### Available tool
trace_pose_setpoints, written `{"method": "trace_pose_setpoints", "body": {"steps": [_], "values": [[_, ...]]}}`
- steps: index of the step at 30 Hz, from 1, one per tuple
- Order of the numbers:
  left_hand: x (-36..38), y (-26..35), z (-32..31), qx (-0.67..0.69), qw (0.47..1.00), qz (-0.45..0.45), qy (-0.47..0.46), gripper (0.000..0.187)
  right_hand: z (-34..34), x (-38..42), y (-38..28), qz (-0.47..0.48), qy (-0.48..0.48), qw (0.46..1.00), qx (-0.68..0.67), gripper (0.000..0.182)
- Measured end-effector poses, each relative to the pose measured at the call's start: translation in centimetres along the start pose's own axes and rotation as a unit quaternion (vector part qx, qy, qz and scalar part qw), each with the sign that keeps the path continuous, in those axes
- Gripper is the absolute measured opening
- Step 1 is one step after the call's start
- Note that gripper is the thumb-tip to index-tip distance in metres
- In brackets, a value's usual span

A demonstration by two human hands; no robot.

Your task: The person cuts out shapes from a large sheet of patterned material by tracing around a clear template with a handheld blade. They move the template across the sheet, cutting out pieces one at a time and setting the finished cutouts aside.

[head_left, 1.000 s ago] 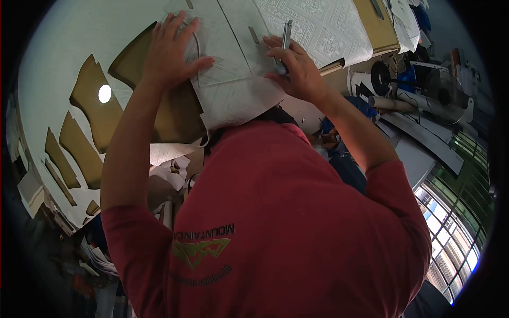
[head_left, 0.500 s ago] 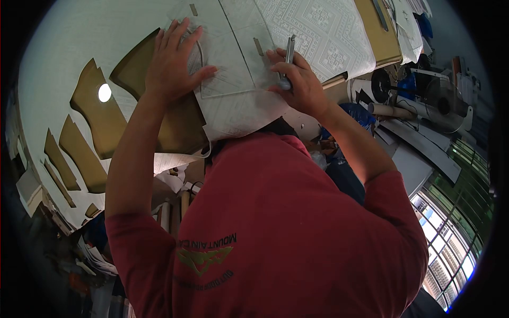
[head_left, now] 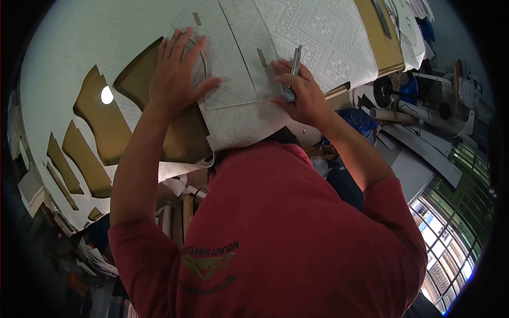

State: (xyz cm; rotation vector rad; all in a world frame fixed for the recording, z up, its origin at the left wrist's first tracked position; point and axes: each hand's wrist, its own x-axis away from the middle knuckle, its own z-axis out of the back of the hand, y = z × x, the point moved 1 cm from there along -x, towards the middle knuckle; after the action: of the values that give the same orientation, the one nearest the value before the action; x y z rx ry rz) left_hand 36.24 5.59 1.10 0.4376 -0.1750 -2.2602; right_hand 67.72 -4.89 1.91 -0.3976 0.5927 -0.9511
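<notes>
My left hand [head_left: 175, 77] lies flat with its fingers spread. It presses on the left edge of a see-through pattern template [head_left: 228, 69], which has a dark line and small slots. Under the template is white patterned fabric [head_left: 323, 32]. At the template's right edge, my right hand [head_left: 302, 93] is closed around a slim silver hand tool [head_left: 296, 61] with a rounded grey end. That tool stands up between thumb and fingers, and its lower end is partly hidden by the hand.
Left of my hands, shaped openings in the white sheet show a brown surface [head_left: 98, 122]. A metal strip [head_left: 382, 18] lies at the upper right. Beyond the table edge are a fan [head_left: 445, 108], a cardboard tube [head_left: 392, 115] and a blue bag [head_left: 356, 123]. Rolls [head_left: 187, 212] stand below the table.
The view has shifted slightly, so the table and both hands appear a little lower. My right hand keeps hold of the silver tool, and my left hand stays flat on the template.
</notes>
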Motion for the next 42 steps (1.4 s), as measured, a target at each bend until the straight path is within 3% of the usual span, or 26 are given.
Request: {"method": "trace_pose_setpoints", "body": {"steps": [24,42], "values": [[-0.6,0.5,0.9,0.022,0.999,0.024,-0.037,0.093,-0.1,0.1,0.1,-0.024,-0.026,0.999,0.004,0.057],[-0.3,0.3,0.3,0.015,1.0,0.005,-0.008,0.089,0.0,0.1,-0.1,-0.02,-0.002,1.0,0.006,0.058]]}}
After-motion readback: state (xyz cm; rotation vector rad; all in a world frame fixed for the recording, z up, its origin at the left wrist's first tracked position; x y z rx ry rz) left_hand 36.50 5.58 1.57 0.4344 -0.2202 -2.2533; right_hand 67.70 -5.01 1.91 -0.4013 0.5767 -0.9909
